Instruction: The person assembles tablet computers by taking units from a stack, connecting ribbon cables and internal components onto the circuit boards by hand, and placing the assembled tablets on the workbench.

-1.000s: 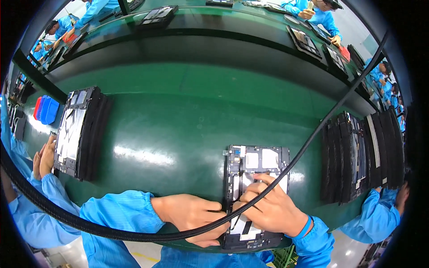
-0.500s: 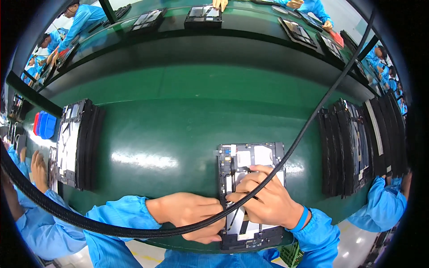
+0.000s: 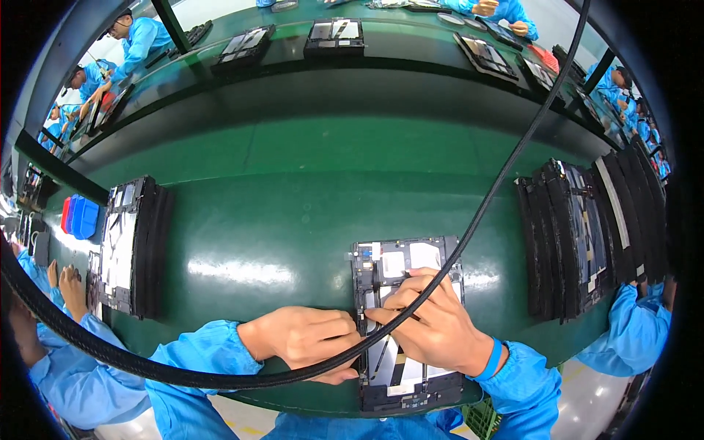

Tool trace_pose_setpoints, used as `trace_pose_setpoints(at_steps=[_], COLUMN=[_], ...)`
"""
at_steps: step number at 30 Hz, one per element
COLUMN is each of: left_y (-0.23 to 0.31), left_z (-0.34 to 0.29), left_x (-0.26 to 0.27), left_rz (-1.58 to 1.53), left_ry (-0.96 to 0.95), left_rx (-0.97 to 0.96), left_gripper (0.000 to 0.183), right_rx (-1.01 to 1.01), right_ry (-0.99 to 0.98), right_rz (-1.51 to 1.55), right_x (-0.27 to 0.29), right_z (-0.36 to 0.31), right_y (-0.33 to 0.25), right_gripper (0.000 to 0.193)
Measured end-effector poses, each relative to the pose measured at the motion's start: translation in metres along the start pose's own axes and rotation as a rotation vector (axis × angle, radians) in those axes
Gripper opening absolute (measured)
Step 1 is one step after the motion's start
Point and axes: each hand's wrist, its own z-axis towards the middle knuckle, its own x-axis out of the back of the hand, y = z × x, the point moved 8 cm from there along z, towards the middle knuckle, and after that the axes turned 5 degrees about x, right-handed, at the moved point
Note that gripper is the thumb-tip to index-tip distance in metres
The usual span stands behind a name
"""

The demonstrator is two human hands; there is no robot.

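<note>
An opened tablet [image 3: 385, 398] with a black frame, silver plates and dark ribbon strips lies on the green table in front of me. My left hand [image 3: 304, 341] is closed with curled fingers against the tablet's left edge. Over the tablet's middle, my right hand [image 3: 436, 323] has its fingers bent and drawn together, with a blue band [image 3: 493, 361] on the wrist. What its fingertips hold, if anything, is hidden. A thick black cable [image 3: 506, 165] crosses the view in front of the right hand and part of the tablet.
Stacks of similar open tablets stand at left [image 3: 121, 246] and right [image 3: 587, 235]. Blue bins [image 3: 83, 218] sit at far left. More tablets [image 3: 334, 37] lie on the raised bench behind. A neighbour's hand [image 3: 72, 292] is at left; a blue sleeve [image 3: 623, 330] is at right.
The view has shifted slightly. Both hands stay at the tablet, the left one slightly higher along its edge. A person's hand has left the middle tablet on the far bench.
</note>
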Motion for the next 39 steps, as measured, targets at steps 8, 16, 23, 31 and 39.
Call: trace_pose_setpoints(at_steps=[8, 16, 23, 31, 39], left_y=[-0.004, 0.000, -0.011, -0.016, -0.019], left_z=[0.003, -0.010, -0.001, 0.008, 0.014], left_x=[-0.005, -0.011, -0.004, 0.000, 0.000], left_rz=[0.019, 0.114, 0.121, 0.094, 0.094], left_ry=[-0.019, -0.063, -0.079, -0.026, -0.035], left_rx=[0.012, -0.105, -0.018, -0.017, -0.140], left_gripper=[0.030, 0.030, 0.031, 0.026, 0.023], right_rx=[0.087, 0.031, -0.032, -0.038, -0.100], right_ry=[0.049, 0.116, 0.137, 0.172, 0.178], right_rz=[0.045, 0.157, 0.177, 0.186, 0.293], right_x=[0.008, 0.002, 0.002, 0.004, 0.006], right_z=[0.006, 0.029, 0.026, 0.026, 0.031], right_y=[-0.003, 0.030, 0.038, 0.040, 0.037], right_gripper=[0.043, 0.029, 0.028, 0.030, 0.022])
